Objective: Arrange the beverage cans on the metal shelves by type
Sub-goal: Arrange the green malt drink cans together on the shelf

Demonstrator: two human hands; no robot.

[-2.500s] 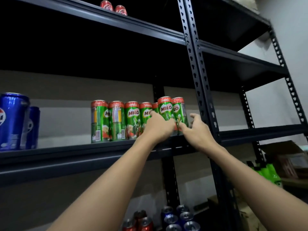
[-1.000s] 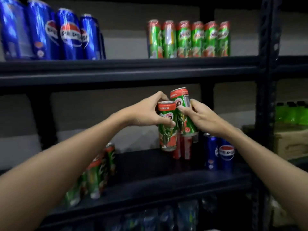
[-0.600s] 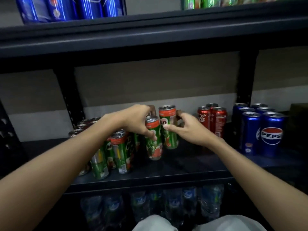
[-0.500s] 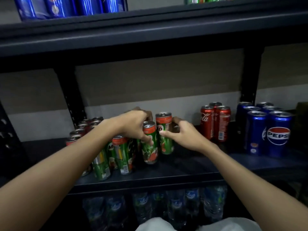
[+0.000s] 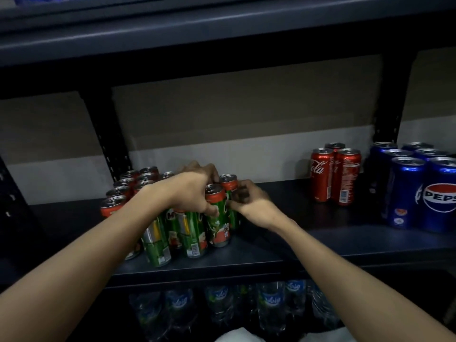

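Both hands [image 5: 222, 196] on Milo cans [image 5: 218, 218]

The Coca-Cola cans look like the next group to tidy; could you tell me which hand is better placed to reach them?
Probably the right hand: it lies nearer the Coca-Cola cans, while the left hand sits farther left.

Plastic water btls [image 5: 246, 307] on shelf below, grey wall [image 5: 246, 114] behind, white cloth [image 5: 232, 336] at btm edge
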